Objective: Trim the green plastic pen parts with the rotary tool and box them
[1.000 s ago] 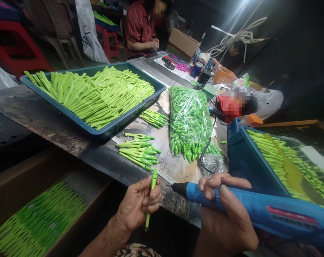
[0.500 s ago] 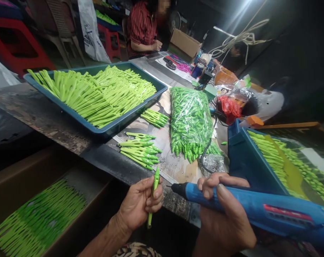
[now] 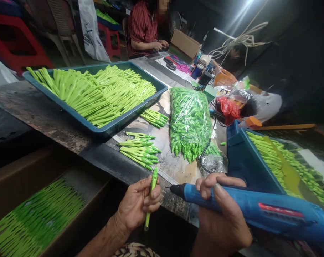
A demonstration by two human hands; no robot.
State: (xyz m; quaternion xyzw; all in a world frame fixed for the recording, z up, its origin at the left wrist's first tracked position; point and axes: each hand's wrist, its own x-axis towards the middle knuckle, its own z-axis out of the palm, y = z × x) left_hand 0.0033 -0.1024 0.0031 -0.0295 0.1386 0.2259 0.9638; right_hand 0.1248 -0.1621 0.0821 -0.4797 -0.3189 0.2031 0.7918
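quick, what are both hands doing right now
Left hand: closed, holding a slim green piece upright, pointed end up.
Right hand: closed around a blue power tool, its tip apart from the piece.

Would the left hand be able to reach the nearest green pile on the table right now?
Probably yes: the pile lies just beyond the left hand, with no obstacle visible between, though that hand holds a green piece.
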